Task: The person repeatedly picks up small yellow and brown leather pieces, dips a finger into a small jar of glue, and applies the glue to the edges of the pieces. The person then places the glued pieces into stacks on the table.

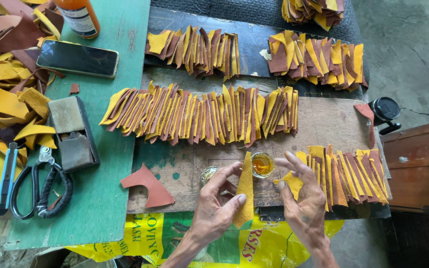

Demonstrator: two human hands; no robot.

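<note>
Left hand (217, 208) pinching a yellow leather strip (245, 194) upright over the worktop (319, 124) edge.

The right hand (301, 196) grips a small yellow leather piece (292, 182) between thumb and fingers, just beside a glass jar of amber glue (262, 165). Fanned rows of yellow-and-brown leather pieces (199, 115) lie beyond, with another stack (348, 176) touching the right hand. To the left sit a brown cut-out (147, 186), scissors (40, 186), a blue utility knife (5, 177), a sharpening stone (71, 133) and a phone (77, 58).
</note>
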